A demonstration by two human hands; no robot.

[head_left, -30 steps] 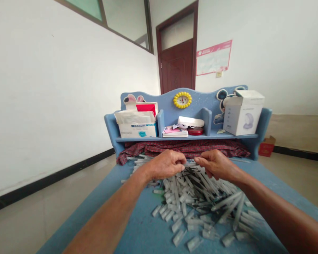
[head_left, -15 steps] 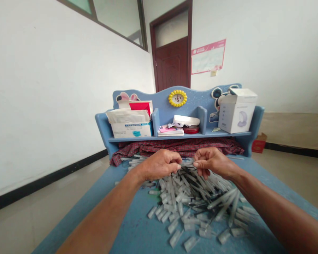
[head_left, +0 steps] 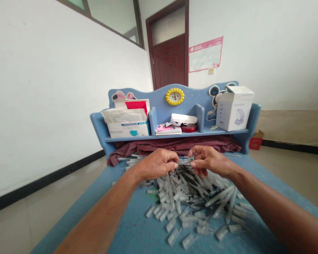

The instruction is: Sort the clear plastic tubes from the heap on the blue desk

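Note:
My left hand (head_left: 160,164) is closed in a pinch above a heap of small translucent plastic pieces (head_left: 180,194). A slim translucent plastic tube (head_left: 184,162) spans the gap from its fingertips to my right hand (head_left: 209,161). The right thumb meets the tube's other end, the index finger is raised a little, and the other fingers curl underneath. Below both hands lie short clear caps with thin tips, longer clear tubes (head_left: 221,197) and dark slender pieces, all jumbled together. My fingers partly cover the tube's ends.
The blue table (head_left: 137,225) carries a shelf at its back with a mask box (head_left: 129,128), a white carton (head_left: 234,113), a red round tin (head_left: 188,128) and a yellow flower clock (head_left: 175,96). Checked cloth (head_left: 153,146) is bunched below the shelf.
The view has shifted slightly, so everything sits a little further left. My right index finger has lifted away from the thumb. The left hand keeps its pinch.

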